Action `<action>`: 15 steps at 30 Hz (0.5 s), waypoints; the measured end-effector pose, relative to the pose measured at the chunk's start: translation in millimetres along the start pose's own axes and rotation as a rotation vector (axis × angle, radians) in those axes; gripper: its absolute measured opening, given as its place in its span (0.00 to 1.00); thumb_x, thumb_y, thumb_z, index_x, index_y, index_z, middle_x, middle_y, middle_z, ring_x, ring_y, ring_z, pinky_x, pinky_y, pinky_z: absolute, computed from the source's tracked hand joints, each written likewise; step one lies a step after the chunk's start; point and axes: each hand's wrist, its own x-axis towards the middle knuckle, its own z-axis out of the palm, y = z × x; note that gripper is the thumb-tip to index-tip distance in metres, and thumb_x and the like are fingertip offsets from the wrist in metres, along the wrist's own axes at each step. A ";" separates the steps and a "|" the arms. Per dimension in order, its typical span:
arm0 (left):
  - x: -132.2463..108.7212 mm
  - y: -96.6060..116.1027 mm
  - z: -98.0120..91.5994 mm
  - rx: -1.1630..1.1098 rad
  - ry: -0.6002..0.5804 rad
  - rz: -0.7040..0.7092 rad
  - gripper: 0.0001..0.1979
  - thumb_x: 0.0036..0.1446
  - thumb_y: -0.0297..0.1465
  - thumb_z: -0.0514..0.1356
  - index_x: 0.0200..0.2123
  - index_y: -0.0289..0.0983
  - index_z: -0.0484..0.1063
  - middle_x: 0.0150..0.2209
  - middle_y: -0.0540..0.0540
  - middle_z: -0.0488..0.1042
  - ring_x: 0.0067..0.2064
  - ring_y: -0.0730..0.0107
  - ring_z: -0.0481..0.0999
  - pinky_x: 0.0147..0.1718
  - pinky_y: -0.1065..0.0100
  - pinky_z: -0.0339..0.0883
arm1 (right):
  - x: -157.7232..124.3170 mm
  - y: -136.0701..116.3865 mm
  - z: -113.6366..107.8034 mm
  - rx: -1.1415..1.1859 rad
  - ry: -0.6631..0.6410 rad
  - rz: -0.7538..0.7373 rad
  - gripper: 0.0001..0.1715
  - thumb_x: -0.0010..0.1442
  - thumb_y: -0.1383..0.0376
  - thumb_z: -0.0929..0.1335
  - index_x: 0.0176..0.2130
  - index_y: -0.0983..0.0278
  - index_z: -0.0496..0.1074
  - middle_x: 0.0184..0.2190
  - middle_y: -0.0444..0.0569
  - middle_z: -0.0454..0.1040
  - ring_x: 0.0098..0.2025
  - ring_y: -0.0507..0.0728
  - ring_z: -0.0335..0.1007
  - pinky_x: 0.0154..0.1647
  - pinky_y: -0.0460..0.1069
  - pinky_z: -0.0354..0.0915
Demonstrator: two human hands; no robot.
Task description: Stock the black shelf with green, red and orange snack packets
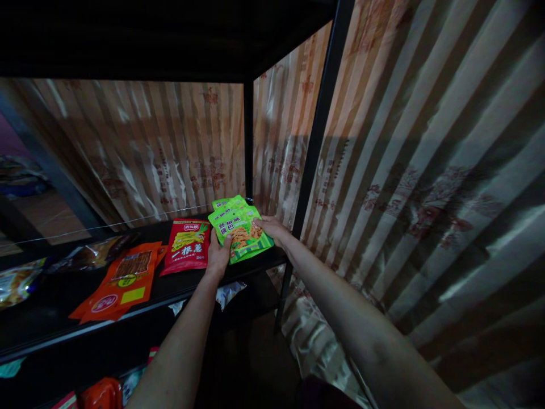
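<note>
At the right end of a black shelf lie several green snack bags (242, 234), overlapping one behind another. My left hand (218, 254) grips the front bag at its lower left edge, the thumb on its face. On the bag's right edge, my right hand (272, 228) is closed too, with fingers on the printed front. A red snack bag (187, 245) lies just left of my left hand, close beside the green ones. The undersides of the green bags and some of my fingers are hidden.
Farther left on the shelf (170, 289) are orange snack bags (128, 278), a brown clear-wrapped pack (97, 253) and a blue-and-yellow bag (21, 281). A black post (315, 125) rises at the right, before a pleated curtain (404, 170). More packs (102, 393) sit on a lower shelf.
</note>
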 end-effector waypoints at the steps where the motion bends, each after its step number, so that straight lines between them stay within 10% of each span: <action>1: 0.1 -0.3 0.2 -0.009 -0.009 0.011 0.32 0.56 0.41 0.57 0.62 0.38 0.55 0.54 0.39 0.71 0.53 0.61 0.71 0.52 0.62 0.63 | 0.6 2.0 -0.2 -0.009 0.005 -0.007 0.12 0.52 0.58 0.72 0.29 0.66 0.75 0.22 0.47 0.78 0.24 0.54 0.74 0.28 0.47 0.71; 15: 16.2 1.8 11.0 -0.040 0.008 -0.093 0.28 0.52 0.36 0.59 0.57 0.39 0.63 0.52 0.42 0.73 0.51 0.60 0.73 0.50 0.61 0.65 | 0.5 5.6 -0.6 -0.079 0.073 -0.090 0.17 0.51 0.56 0.72 0.39 0.62 0.74 0.30 0.45 0.79 0.30 0.53 0.75 0.35 0.48 0.71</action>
